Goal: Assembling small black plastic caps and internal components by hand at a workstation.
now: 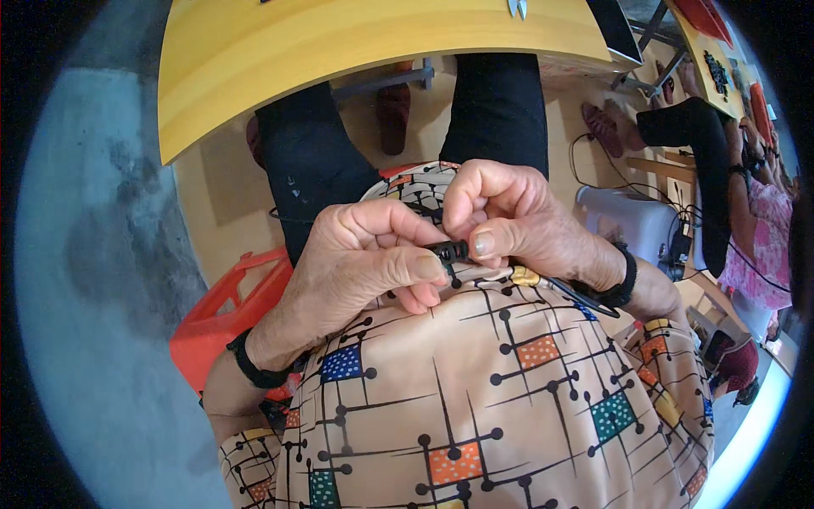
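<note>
Close in front of my patterned shirt, both hands meet at a small black plastic piece [449, 251] with ridges or notches along it. My left hand [356, 254] pinches its left end between thumb and index finger, the other fingers curled underneath. From the other side, my right hand [521, 212] has its thumb pressed to the right end, with its fingers bent in behind. The fingers hide part of the piece, so its exact kind cannot be made out. Each wrist wears a black band.
Ahead lies a yellow table [381, 38] with a pointed metal tool tip [518, 8] near its edge. A red stool [225, 318] stands left, a pale grey stool [627, 222] with cables right. Farther right, a person in pink [761, 246] sits by another table holding black pieces [719, 75].
</note>
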Motion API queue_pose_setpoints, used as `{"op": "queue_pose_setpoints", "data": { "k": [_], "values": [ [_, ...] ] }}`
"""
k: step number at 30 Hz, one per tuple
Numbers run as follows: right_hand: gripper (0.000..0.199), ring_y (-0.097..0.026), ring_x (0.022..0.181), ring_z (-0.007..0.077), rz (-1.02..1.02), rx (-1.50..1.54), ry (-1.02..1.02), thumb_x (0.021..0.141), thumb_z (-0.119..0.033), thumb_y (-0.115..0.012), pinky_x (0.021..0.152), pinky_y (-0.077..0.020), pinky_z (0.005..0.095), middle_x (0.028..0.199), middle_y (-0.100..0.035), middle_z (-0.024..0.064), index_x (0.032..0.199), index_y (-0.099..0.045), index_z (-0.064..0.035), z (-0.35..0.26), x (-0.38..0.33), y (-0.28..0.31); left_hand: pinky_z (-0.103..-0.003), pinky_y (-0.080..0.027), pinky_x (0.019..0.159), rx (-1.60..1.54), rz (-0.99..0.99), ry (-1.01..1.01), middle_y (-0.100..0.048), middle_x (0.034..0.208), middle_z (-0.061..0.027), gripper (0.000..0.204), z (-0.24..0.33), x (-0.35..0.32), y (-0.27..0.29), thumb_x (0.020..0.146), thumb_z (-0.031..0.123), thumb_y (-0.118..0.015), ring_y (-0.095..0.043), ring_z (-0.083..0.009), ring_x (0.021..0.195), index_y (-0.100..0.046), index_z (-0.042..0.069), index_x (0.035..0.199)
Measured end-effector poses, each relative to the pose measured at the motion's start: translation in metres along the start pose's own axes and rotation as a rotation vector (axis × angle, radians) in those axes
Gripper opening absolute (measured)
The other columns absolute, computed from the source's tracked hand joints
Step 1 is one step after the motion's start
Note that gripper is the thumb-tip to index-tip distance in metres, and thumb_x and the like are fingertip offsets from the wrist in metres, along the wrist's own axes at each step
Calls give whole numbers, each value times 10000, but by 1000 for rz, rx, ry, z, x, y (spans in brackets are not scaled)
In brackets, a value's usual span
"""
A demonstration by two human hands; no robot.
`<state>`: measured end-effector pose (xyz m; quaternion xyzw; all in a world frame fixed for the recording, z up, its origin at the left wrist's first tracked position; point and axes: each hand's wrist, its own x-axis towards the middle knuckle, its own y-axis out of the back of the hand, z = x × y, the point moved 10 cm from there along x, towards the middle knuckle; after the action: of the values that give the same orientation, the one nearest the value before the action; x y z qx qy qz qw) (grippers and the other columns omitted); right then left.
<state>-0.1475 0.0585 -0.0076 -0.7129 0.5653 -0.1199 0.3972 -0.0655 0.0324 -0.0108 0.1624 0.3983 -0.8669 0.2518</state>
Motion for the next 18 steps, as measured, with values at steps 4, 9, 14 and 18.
{"op": "queue_pose_setpoints", "data": {
  "k": [4,9,14,18],
  "values": [
    [193,-452,575,13,-29,-131,27,808,-95,-692,490,-369,165,739,-554,-34,951,-570,-51,2,2,1,-220,-548,542,72,33,57,-666,736,-138,139,-4,1,-1,801,31,-680,-648,-129,609,-617,-46,898],
    [204,-458,584,7,8,-195,135,802,-112,-702,491,-372,155,786,-543,-53,946,-560,-81,-5,4,-1,-235,-540,535,265,81,-55,-657,710,-124,101,6,2,-6,804,24,-677,-635,-124,592,-628,-52,849],
    [137,-437,562,15,-50,-107,26,865,-111,-632,464,-365,161,757,-524,-55,962,-546,-65,-3,4,-2,-235,-544,538,178,102,-76,-661,728,-117,105,3,5,2,815,37,-672,-642,-128,604,-629,-42,869],
    [135,-490,587,34,101,-415,182,887,-112,-601,503,-423,193,766,-571,-25,985,-567,-26,-34,-2,-5,-229,-555,578,83,85,-92,-663,747,-98,126,11,12,8,817,53,-674,-654,-126,654,-626,-29,899]
  ]
}}
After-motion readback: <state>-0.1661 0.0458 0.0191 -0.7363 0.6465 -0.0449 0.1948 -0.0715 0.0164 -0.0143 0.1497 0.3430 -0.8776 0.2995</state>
